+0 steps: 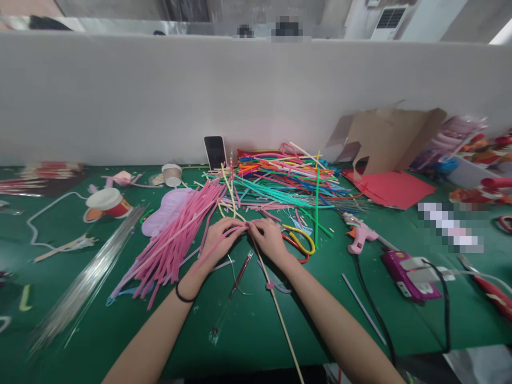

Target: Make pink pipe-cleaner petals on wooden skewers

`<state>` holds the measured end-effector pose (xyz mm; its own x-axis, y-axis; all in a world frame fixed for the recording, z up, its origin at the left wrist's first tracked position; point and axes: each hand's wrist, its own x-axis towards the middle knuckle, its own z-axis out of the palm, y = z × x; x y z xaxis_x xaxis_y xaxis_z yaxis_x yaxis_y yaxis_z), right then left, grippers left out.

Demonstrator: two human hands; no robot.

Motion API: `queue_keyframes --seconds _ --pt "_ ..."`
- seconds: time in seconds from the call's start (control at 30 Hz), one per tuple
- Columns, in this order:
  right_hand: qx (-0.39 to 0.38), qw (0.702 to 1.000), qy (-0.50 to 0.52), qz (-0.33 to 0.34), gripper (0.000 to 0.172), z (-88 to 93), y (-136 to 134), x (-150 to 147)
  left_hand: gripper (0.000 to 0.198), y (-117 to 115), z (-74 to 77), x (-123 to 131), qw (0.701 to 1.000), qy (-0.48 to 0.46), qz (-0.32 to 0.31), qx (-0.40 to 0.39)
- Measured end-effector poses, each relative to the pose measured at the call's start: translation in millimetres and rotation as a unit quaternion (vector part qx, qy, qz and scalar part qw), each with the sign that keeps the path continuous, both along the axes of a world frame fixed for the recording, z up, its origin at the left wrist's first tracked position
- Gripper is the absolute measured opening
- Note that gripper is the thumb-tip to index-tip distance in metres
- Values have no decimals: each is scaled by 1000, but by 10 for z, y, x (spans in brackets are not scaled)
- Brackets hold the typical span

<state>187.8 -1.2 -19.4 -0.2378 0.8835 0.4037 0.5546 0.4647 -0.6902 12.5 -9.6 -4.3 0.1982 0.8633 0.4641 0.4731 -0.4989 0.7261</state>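
My left hand (221, 238) and my right hand (269, 238) meet at the middle of the green table (248, 325). Both pinch a pink pipe cleaner (240, 228) between their fingertips, with the fingers closed on it. A thin wooden stick (276, 309) runs diagonally under my right hand toward the table's front edge. A bundle of pink pipe cleaners (176, 240) lies just left of my left hand. A heap of mixed-colour pipe cleaners (284, 181) sits behind both hands. A black band circles my left wrist.
Yellow-handled scissors (300, 242) lie right of my right hand, then a pink glue gun (360, 237) and a purple device (408, 274) with cables. Silver wires (92, 272), paper cups (106, 202), a phone (215, 152), red paper (390, 189) and cardboard (384, 136) surround the work area.
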Motion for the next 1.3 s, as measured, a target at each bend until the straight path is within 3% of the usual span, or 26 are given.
queue_keyframes --seconds 0.2,0.33,0.67,1.3 --pt "-20 995 73 -68 13 11 54 74 13 -40 8 -65 999 35 9 13" --pt "-22 989 99 -103 11 -1 126 192 13 -4 -7 -119 999 21 29 18" --pt "-87 969 216 -79 14 -135 224 275 11 63 -44 -196 998 31 50 22" --pt "-154 941 301 -27 17 -15 207 346 13 85 26 -296 999 -12 24 -46"
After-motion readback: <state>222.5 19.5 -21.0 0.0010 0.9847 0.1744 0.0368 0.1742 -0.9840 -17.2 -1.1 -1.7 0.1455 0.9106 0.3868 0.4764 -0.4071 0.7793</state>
